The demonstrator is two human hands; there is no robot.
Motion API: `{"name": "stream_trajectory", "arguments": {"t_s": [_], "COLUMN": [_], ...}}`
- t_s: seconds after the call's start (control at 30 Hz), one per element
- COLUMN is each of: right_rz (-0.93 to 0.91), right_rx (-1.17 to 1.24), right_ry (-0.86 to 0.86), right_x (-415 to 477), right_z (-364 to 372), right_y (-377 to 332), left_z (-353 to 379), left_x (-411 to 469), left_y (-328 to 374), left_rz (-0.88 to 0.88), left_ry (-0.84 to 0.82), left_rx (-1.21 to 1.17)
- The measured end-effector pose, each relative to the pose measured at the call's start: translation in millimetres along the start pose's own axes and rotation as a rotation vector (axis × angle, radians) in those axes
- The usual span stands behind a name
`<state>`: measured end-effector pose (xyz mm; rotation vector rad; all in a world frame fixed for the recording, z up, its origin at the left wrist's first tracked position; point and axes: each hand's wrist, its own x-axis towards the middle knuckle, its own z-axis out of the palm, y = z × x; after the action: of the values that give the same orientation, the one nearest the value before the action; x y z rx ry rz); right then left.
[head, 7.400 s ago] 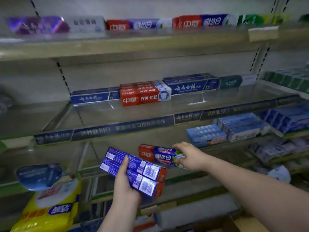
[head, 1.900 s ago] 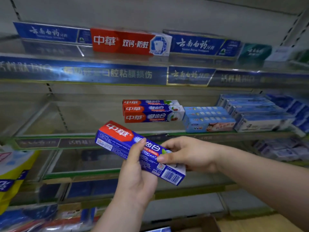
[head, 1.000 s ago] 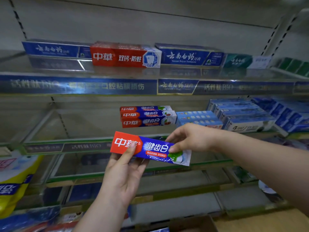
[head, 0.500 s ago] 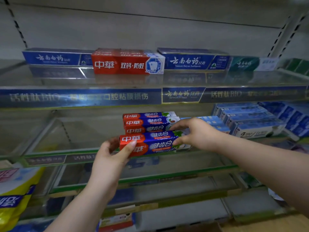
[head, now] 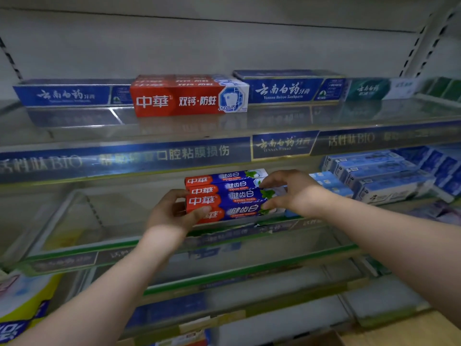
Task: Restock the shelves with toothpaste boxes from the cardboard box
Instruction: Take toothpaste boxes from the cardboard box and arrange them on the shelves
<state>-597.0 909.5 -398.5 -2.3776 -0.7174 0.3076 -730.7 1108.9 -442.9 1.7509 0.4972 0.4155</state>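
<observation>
A red-and-blue toothpaste box [head: 239,213] lies on the middle glass shelf [head: 104,216], at the front of a row of matching boxes [head: 224,182]. My left hand [head: 172,213] grips its red left end, thumb across the front. My right hand [head: 291,192] holds the right end of the front boxes, fingers spread over the green-and-white tips. The cardboard box [head: 324,339] shows only as a dark corner at the bottom edge.
The upper shelf [head: 224,126] carries a red toothpaste stack [head: 189,98] between blue boxes [head: 287,89]. Pale blue boxes [head: 374,176] fill the middle shelf to the right. A yellow package [head: 22,303] sits at lower left. Lower shelves [head: 249,275] run beneath.
Both hands have pushed the toothpaste box forward onto the middle shelf, up against the row of matching boxes. It was held in the air in front of the shelf before.
</observation>
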Motion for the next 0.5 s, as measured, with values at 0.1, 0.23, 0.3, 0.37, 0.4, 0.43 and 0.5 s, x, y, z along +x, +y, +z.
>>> {"name": "stream_trajectory", "arguments": {"t_s": [0.1, 0.23, 0.3, 0.37, 0.4, 0.43, 0.5], "right_rz": [0.008, -0.011, -0.040, -0.036, -0.033, -0.021, 0.028], "right_rx": [-0.052, -0.166, -0.156, -0.053, -0.050, -0.093, -0.181], "right_ry": [0.042, 0.039, 0.020, 0.039, 0.091, 0.144, 0.145], "right_x": [6.0, 11.6, 12.7, 16.8, 21.1, 27.3, 38.1], "right_z": [7.3, 16.6, 16.5, 8.7, 2.6, -4.9, -19.8], "right_y": [4.3, 17.5, 21.3, 23.4, 25.0, 28.0, 31.5], "left_z": [-1.5, 1.2, 1.1, 1.4, 1.2, 1.1, 0.9], "left_x": [9.6, 16.2, 17.6, 20.7, 23.1, 24.2, 26.8], "left_y": [-5.5, -18.9, -19.9, -16.4, -15.1, -13.3, -11.1], "left_rz": [-0.033, -0.031, -0.027, -0.062, -0.084, -0.098, -0.117], "left_ry": [-0.028, -0.006, 0.008, 0.039, 0.072, 0.108, 0.175], "left_rx": [0.128, 0.344, 0.394, 0.357, 0.316, 0.290, 0.280]}}
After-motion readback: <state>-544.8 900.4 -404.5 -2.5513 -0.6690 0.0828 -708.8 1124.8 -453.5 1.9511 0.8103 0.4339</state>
